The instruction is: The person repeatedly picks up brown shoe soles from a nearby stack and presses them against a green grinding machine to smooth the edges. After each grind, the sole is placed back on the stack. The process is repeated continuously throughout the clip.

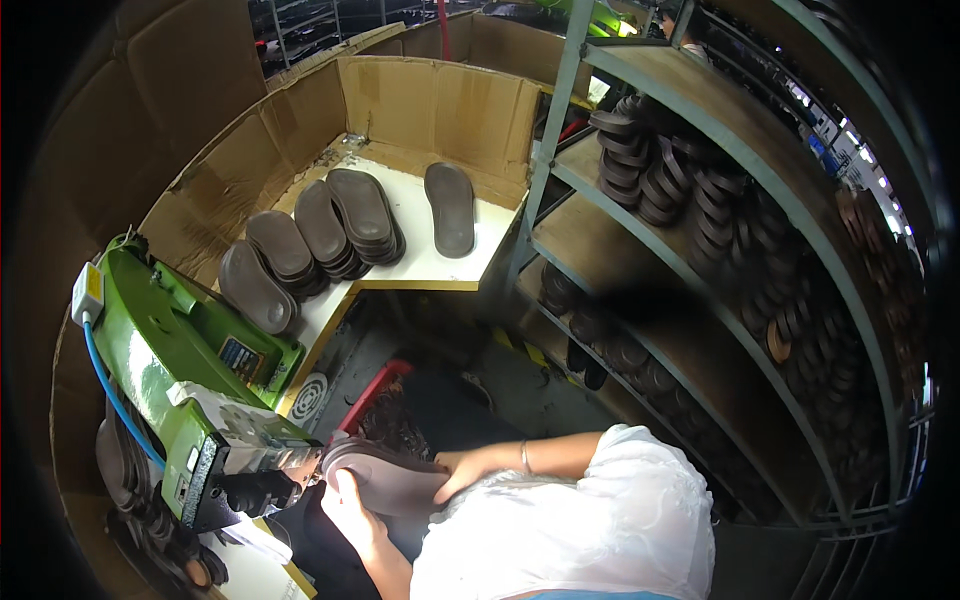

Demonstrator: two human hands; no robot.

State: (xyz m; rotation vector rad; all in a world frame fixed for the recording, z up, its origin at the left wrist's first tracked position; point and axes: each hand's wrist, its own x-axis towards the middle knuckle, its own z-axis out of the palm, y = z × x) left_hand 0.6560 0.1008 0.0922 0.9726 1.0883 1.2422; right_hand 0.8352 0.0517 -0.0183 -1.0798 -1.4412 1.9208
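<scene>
A brown shoe sole (385, 482) is held flat in front of me, one end close beside the head of a green sewing machine (165, 330). My left hand (350, 512) grips the end nearest the machine, thumb on top and fingers partly hidden beneath. At the opposite end, my right hand (460, 472) is closed on the sole's edge, with a band around that wrist. The layered edge near the machine suggests more than one piece, but I cannot tell. Part of the machine's working end is hidden by its housing.
Stacks of brown soles (345, 225) and a single sole (450, 210) lie on a white table (420, 272) walled with cardboard (440, 110). Below is a red bin (370, 392) of dark pieces. Metal shelving (690, 260) packed with brown footwear parts stands to the right.
</scene>
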